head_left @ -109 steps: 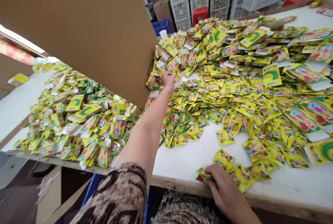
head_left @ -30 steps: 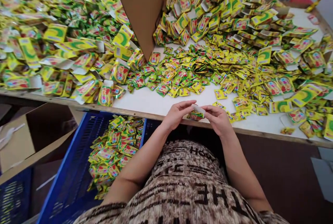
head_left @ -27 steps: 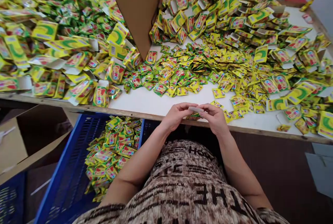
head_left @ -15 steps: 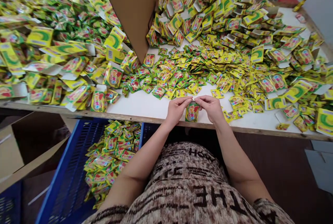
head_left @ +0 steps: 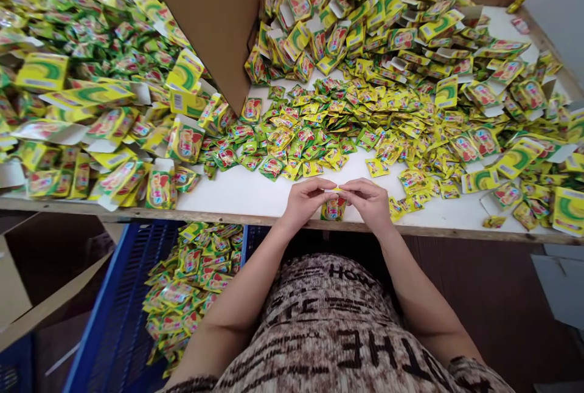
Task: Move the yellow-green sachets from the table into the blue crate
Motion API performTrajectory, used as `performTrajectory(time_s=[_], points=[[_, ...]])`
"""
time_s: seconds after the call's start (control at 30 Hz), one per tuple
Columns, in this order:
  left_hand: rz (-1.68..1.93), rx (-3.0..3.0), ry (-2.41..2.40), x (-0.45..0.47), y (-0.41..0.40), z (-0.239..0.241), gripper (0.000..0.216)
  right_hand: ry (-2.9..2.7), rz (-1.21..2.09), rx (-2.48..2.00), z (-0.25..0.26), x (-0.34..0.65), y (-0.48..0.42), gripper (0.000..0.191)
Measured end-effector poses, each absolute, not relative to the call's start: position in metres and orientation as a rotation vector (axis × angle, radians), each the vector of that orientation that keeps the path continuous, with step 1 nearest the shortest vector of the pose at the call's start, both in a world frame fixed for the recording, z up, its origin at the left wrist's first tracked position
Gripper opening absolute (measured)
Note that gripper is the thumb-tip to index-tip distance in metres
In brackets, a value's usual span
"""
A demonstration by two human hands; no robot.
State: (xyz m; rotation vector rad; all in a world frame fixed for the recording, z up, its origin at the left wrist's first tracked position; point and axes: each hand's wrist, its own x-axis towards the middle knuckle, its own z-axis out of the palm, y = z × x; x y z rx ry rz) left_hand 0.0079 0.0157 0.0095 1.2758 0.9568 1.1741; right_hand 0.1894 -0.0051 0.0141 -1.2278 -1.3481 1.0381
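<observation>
A small printed carton in green, yellow and red stands at the table's front edge between my hands. My left hand pinches its top end from the left, thumb and fingers pressed together. From the other side my right hand grips the same top edge, its fingertips almost meeting the left ones. A thin yellow strip of the carton's top shows between the fingertips. Just beyond my hands lies a spread of small yellow and green sachets on the white tabletop.
A brown cardboard divider stands upright left of centre. Cartons are heaped to its left, and more cartons pile up at the back right. Below the table edge, a blue crate holds filled packs.
My fingers have come closer together over the carton's top, where a white flap showed before and a yellow edge shows now. The whole view has shifted slightly.
</observation>
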Motion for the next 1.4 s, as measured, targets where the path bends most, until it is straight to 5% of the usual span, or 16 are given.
performTrajectory(time_s=[0.27, 0.8, 1.23, 1.4], points=[[1.083, 1.150, 0.976, 0.005, 0.002, 0.005, 0.044, -1.563, 0.874, -1.242, 0.017, 0.192, -0.012, 0.016], [1.123, 1.174, 0.987, 0.005, 0.000, 0.002, 0.031, -1.590, 0.955, -1.223, 0.020, 0.198, -0.003, 0.014], [1.025, 1.447, 0.986, -0.001, -0.004, 0.003, 0.025, -1.591, 0.714, -1.267, 0.019, 0.185, -0.024, 0.014], [1.091, 1.316, 1.029, 0.003, 0.002, 0.003, 0.027, -1.759, 0.898, -1.295, 0.018, 0.212, 0.032, 0.020]])
